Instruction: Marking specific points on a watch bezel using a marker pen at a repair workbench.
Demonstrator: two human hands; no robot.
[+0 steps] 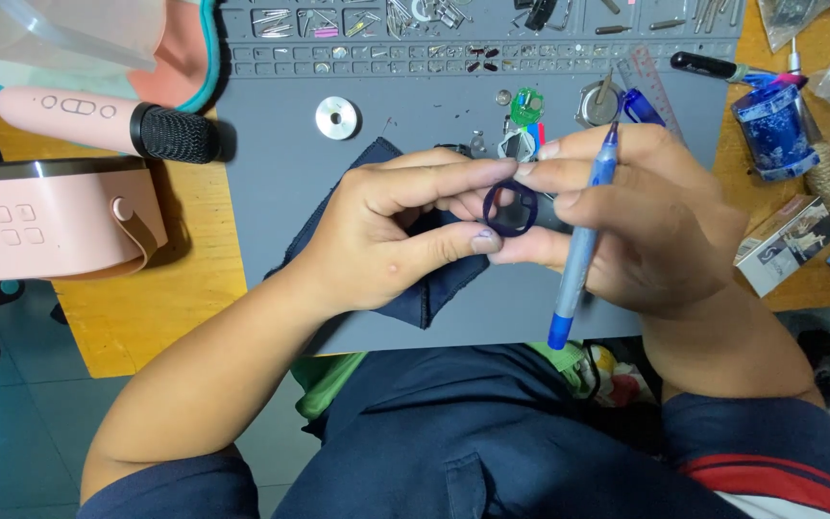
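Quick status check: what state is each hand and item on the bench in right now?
left hand: pinching the dark ring
right hand: gripping the blue tool, fingertips on the ring
dark ring: held between both hands, above the mat
blue tool: upright, tip up
dark cloth: lying crumpled on the grey mat
pink microphone: lying flat

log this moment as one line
left hand: pinches dark ring | right hand: ring, blue pen | under: dark cloth, grey mat

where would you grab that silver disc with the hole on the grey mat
Grip the silver disc by its outer rim, coming straight down from above. It lies flat on the grey mat with open mat all round, so fingers can pinch opposite edges; the centre hole looks too small to hook.
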